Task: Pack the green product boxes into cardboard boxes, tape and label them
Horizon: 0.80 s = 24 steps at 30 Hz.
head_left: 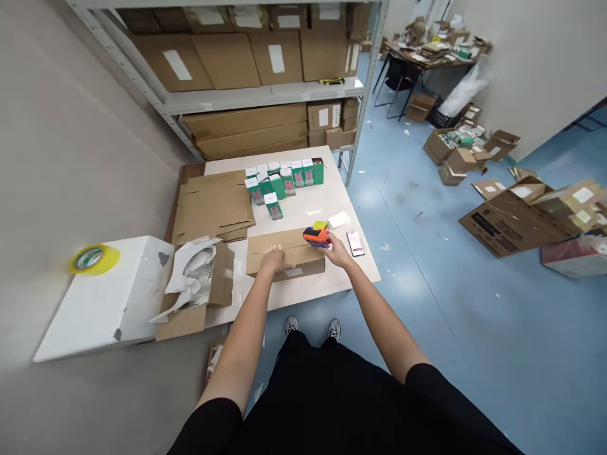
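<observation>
A closed cardboard box (265, 245) lies lengthwise near the front edge of the white table (322, 205). My left hand (274, 260) rests on its top with the fingers spread out flat. In my right hand (337, 251) is an orange and dark blue tape dispenser (317, 237) with a yellow roll, held over the right end of the box. To the right of that hand, a phone (355, 242) lies on the table with its screen lit. Several green and white small boxes (288, 182) stand grouped behind the cardboard box.
Flattened cardboard sheets (213, 205) are stacked on the table's left. An open carton with white paper (199, 272) and a white foam block (109, 284) bearing a yellow tape roll (95, 259) sit further left. Shelving (265, 95) with cartons stands behind. Open cartons (502, 221) lie on the blue floor at right.
</observation>
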Motion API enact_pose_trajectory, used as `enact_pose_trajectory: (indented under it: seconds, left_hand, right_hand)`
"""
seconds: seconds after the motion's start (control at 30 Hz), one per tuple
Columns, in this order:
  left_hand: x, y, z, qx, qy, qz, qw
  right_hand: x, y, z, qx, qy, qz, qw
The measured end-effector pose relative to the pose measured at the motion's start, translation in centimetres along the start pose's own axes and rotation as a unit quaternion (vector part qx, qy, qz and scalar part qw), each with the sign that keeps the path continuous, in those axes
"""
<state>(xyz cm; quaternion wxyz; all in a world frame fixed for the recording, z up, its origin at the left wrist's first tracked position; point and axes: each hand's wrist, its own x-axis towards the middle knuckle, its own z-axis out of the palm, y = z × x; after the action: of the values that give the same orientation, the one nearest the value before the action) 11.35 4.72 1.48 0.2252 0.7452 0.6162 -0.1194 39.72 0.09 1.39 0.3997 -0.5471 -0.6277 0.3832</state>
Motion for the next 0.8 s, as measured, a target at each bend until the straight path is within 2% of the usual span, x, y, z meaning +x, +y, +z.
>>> enact_pose_trajectory:
  seconds: [0.1, 0.2, 0.3, 0.37, 0.47, 0.53, 0.67, 0.73, 0.8]
  left_hand:
    - [-0.3, -1.8, 0.0, -0.074, -0.005, 0.033, 0.997]
    - [-0.9, -4.5, -0.5, -0.141, -0.027, 0.090, 0.986]
    - [-1.3, -6.7, -1.1, -0.210, -0.029, 0.123, 0.969]
    - [-1.1, -7.1, -1.8, -0.270, 0.006, 0.109, 0.957]
    - [-0.4, -6.0, -3.7, -0.366, 0.083, 0.101, 0.921]
    - [0.3, -4.5, -5.4, -0.410, 0.095, 0.149, 0.895]
    - [1.3, -1.8, -8.6, -0.417, 0.005, 0.279, 0.865]
    - [1.7, -1.1, -9.4, -0.401, -0.037, 0.317, 0.859]
    - [1.9, -0.9, -9.8, -0.389, -0.041, 0.329, 0.860]
  right_hand:
    - [1.8, -2.0, 4.2, 0.012, -0.063, -0.003, 0.998]
    - [2.2, -2.5, 6.9, 0.024, -0.102, 0.034, 0.994]
    - [1.9, -2.6, 7.4, 0.066, -0.113, 0.048, 0.990]
    - [1.6, -2.9, 7.1, 0.096, -0.119, 0.053, 0.987]
    - [1.1, -3.3, 6.6, 0.107, -0.123, 0.080, 0.983]
    - [0.9, -3.5, 6.6, 0.118, -0.121, 0.088, 0.982]
    - [0.8, -3.3, 7.1, 0.138, -0.114, 0.084, 0.980]
    - [0.9, -3.1, 7.3, 0.130, -0.110, 0.081, 0.982]
    - [1.1, -3.1, 7.4, 0.119, -0.115, 0.072, 0.984]
